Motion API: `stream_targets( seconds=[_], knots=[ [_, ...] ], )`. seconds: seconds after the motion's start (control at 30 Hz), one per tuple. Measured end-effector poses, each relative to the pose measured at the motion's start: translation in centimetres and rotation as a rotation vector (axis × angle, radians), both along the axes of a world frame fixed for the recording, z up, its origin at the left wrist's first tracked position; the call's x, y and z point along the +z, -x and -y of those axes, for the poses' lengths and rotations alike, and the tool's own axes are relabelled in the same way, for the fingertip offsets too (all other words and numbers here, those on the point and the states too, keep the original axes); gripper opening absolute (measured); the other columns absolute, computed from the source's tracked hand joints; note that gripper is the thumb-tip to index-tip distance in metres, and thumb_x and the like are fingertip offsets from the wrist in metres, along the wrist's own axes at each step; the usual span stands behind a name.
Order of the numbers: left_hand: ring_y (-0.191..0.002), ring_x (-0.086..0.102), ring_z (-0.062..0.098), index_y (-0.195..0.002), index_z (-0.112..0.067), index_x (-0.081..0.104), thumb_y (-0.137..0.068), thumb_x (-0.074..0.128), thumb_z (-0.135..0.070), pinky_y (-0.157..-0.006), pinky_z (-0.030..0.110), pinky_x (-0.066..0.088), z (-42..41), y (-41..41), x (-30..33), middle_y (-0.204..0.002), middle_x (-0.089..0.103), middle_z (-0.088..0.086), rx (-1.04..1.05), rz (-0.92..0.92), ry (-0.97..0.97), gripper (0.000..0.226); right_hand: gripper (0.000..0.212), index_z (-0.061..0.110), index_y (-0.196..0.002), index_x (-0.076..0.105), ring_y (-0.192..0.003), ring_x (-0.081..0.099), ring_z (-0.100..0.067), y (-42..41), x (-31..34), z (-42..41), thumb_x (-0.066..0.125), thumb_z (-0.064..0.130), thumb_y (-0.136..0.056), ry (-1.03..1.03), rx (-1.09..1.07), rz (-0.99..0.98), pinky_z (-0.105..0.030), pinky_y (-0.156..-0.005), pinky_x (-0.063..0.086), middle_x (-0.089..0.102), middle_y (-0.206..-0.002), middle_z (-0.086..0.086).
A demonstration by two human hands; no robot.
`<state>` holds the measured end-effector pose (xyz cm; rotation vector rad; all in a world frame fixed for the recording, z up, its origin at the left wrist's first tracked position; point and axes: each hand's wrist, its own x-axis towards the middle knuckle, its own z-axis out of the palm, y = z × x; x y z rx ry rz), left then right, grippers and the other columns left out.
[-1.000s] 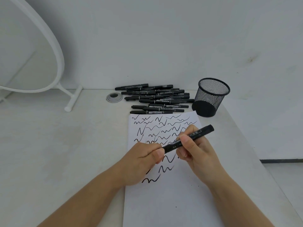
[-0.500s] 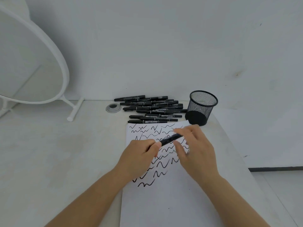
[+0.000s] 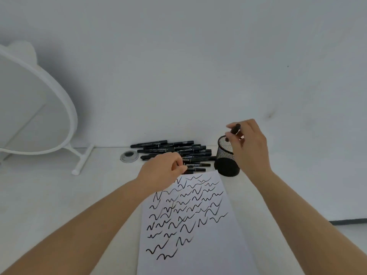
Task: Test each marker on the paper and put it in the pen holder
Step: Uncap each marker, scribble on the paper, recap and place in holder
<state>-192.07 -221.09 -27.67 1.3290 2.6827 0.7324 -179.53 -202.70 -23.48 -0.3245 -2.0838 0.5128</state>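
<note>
A marker (image 3: pixel 234 132) is pinched by the right hand (image 3: pixel 250 143) over the pen holder (image 3: pixel 226 155); it is best lowered upright, then released; the left hand (image 3: pixel 161 169) grasps a near marker from the pile (image 3: pixel 174 150).

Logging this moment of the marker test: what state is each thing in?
Right hand: grips marker above pen holder.
Left hand: pinches a pile marker.
Pen holder: upright, mouth open.
Marker pile: lying flat, capped.
Paper: flat, covered with squiggles.
</note>
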Motion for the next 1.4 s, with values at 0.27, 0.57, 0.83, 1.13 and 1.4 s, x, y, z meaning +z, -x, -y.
stream_targets(
  seconds=[0.27, 0.57, 0.83, 1.13, 1.4],
  knots=[
    [-0.109, 0.049, 0.022, -0.116, -0.023, 0.056, -0.095, 0.039, -0.022, -0.087, 0.035, 0.043, 0.7, 10.1, -3.0, -0.119, 0.054, 0.000, 0.213, -0.132, 0.101, 0.027, 0.031, 0.022, -0.114, 0.047, -0.074, 0.054, -0.016, 1.8, -2.3, -2.3, 0.056, 0.013, -0.086, 0.303, -0.121, 0.138, -0.029, -0.071, 0.039, 0.057, -0.085, 0.003],
    [-0.116, 0.040, 0.025, -0.126, -0.022, 0.048, -0.095, 0.034, -0.012, -0.087, 0.040, 0.043, 0.2, 12.6, -5.0, -0.130, 0.049, 0.001, 0.213, -0.175, 0.187, 0.036, 0.022, 0.021, -0.110, 0.046, -0.062, 0.052, -0.027, 2.4, -4.3, -3.0, 0.047, 0.014, -0.089, 0.215, -0.208, 0.192, -0.031, -0.059, 0.035, 0.053, -0.060, 0.001],
    [-0.113, 0.044, 0.023, -0.120, -0.025, 0.053, -0.093, 0.045, -0.021, -0.086, 0.037, 0.042, -0.6, 14.1, -4.6, -0.121, 0.051, 0.002, 0.203, -0.192, 0.297, 0.028, 0.012, 0.010, -0.103, 0.050, -0.066, 0.050, -0.032, 4.0, -4.1, -3.2, 0.043, 0.017, -0.096, 0.125, -0.223, 0.305, -0.033, -0.057, 0.032, 0.053, -0.068, -0.005],
    [-0.107, 0.049, 0.022, -0.117, -0.025, 0.057, -0.091, 0.051, -0.026, -0.081, 0.033, 0.040, 0.2, 14.3, -4.6, -0.114, 0.054, 0.002, 0.226, -0.191, 0.232, 0.027, 0.012, 0.013, -0.104, 0.048, -0.067, 0.044, -0.027, 5.0, -3.9, -2.7, 0.041, 0.019, -0.096, 0.107, -0.237, 0.360, -0.032, -0.058, 0.027, 0.052, -0.071, -0.003],
    [-0.087, 0.057, 0.020, -0.106, -0.029, 0.055, -0.095, 0.041, -0.037, -0.065, 0.030, 0.037, 0.6, 11.0, -2.3, -0.098, 0.064, -0.006, 0.206, -0.282, -0.005, 0.020, 0.021, 0.010, -0.107, 0.052, -0.093, 0.048, -0.029, 4.0, -3.3, -2.5, 0.047, 0.023, -0.092, 0.021, -0.315, 0.422, -0.037, -0.076, 0.037, 0.062, -0.097, -0.008]
  ],
)
